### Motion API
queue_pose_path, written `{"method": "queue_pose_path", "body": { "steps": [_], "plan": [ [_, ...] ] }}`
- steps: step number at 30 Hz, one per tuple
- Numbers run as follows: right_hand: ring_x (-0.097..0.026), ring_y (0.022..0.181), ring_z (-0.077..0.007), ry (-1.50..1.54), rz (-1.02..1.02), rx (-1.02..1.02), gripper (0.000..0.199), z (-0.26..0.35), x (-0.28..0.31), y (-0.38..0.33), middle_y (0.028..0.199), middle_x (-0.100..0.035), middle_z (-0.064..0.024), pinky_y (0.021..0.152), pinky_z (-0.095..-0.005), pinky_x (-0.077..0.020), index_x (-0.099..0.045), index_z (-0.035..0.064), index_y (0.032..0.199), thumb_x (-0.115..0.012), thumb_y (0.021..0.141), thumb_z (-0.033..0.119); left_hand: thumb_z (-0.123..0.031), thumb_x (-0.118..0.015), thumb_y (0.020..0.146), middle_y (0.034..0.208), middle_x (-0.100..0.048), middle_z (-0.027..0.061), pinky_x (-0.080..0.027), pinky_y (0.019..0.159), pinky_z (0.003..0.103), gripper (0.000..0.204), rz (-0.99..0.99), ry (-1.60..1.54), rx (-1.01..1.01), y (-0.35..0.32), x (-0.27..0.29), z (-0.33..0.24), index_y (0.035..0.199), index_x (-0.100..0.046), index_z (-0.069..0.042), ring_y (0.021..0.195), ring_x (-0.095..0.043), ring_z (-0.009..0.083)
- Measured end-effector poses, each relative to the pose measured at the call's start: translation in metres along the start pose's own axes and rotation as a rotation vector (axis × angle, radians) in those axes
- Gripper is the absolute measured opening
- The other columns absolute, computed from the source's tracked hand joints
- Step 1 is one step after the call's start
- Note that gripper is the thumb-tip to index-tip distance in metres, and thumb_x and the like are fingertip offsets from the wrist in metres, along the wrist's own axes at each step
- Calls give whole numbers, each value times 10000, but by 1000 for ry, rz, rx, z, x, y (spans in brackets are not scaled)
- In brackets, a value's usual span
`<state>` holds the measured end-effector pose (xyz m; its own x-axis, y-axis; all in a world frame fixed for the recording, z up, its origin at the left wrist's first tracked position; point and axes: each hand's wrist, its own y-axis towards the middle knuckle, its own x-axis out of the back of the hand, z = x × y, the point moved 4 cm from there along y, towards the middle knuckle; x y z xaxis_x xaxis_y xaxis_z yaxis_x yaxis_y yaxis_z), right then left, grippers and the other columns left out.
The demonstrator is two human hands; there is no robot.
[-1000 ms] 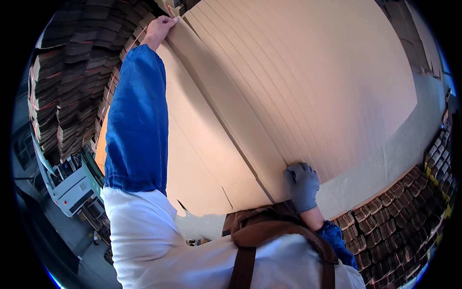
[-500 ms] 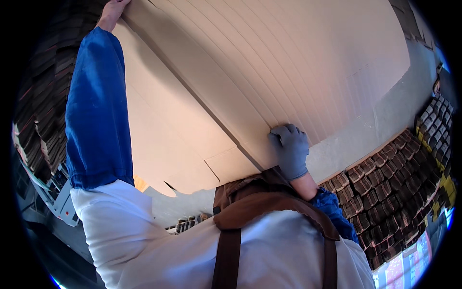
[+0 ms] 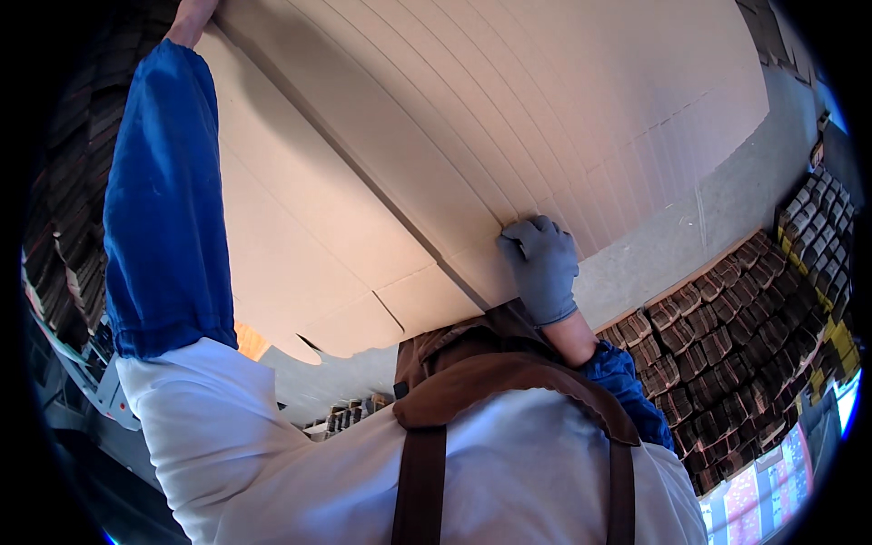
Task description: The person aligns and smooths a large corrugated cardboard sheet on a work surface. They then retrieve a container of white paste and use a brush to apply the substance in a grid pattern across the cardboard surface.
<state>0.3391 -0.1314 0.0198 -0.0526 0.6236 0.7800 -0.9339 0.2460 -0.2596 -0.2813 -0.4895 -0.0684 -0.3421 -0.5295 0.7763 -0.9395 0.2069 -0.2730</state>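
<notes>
A wide tan cardboard sheet (image 3: pixel 490 136) with several parallel crease lines and a long slot spreads in front of me. At its far left edge is my bare left hand (image 3: pixel 191 20), closed on the sheet, its fingertips cut off by the picture's upper edge. My right hand (image 3: pixel 542 259), in a grey glove, is closed on the sheet near its close edge, fingers curled over the creased part. The fingertips of that hand are partly hidden. Below the sheet's near edge shows my brown apron (image 3: pixel 518 381).
Stacks of dark brown bundled pieces (image 3: pixel 727 354) stand on the right, with grey and yellow stacks (image 3: pixel 817 227) beyond. More dark stacks (image 3: pixel 77 200) rise on the left beside a pale machine frame (image 3: pixel 100 386). Grey floor (image 3: pixel 668 236) shows around the sheet.
The sheet and both hands have shifted slightly left and up in the picture. Less of my left hand shows now. The grips look unchanged.
</notes>
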Motion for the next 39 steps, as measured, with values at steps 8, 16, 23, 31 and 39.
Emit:
{"method": "queue_pose_path", "body": {
  "steps": [8,16,23,31,39],
  "plan": [
    [-635,826,-308,-10,16,-5,92,3,-3,2,877,-647,-77,720,-454,-466,-690,166,862,-740,817,228,-309,-718,876,1024,-691,129,-544,808,394,404,-209,134,-54,-34,16,-29,1194,-693,-61,903,-671,260],
    [-652,819,-327,-83,43,5,89,-5,-6,1,915,-671,-90,706,-457,-485,-681,145,858,-710,827,224,-459,-777,828,1539,-431,102,-281,1125,676,787,-33,560,-461,-333,-123,-187,1463,-463,-116,1457,-362,288],
    [-596,1062,-296,-288,40,344,271,31,6,24,1166,-634,-80,865,-475,-459,-691,147,1071,-723,832,271,-559,-834,706,1663,-207,126,-209,1187,654,1154,177,505,-255,-385,-156,-193,1577,-266,-59,1539,-203,286],
    [-447,1309,-260,-392,104,805,544,67,-16,73,1443,-497,-50,1017,-496,-403,-627,157,1292,-761,783,295,-652,-803,665,1675,-175,145,-143,1195,671,1233,-21,372,-221,-411,-127,-138,1587,-246,-52,1554,-150,318],
    [-443,1323,-253,-359,116,814,566,65,-14,72,1468,-485,-42,1022,-493,-400,-621,160,1305,-773,776,293,-752,-738,655,1681,-152,159,-148,1196,663,1275,-82,398,-46,-436,-150,-105,1595,-231,-56,1559,-119,342]
  ]
}}
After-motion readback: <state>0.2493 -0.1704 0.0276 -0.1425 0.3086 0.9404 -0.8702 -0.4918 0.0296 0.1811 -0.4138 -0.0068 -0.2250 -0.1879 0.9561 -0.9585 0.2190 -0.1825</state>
